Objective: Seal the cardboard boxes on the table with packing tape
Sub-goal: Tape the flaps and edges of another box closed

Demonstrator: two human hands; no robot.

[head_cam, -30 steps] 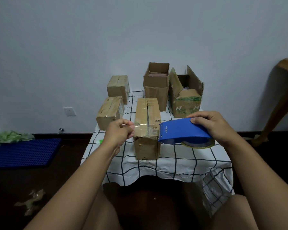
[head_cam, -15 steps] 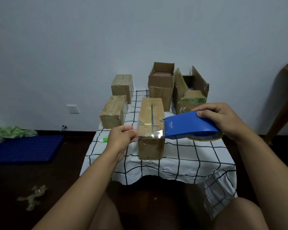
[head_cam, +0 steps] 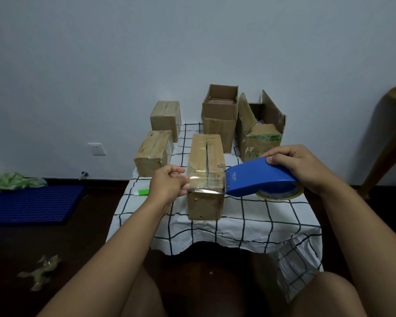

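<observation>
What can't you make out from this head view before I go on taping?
- Tape roll: mostly hidden under the blue dispenser.
- Right hand fingertips: behind the dispenser.
- Whether the tape strip touches the long box: unclear.
- Contents of the open box: hidden by its walls.

Matt brown cardboard long box with scuffed, dented faces, glossy clear tape strip across its near end, smooth blue plastic dispenser beside it, creased checked cloth beneath
</observation>
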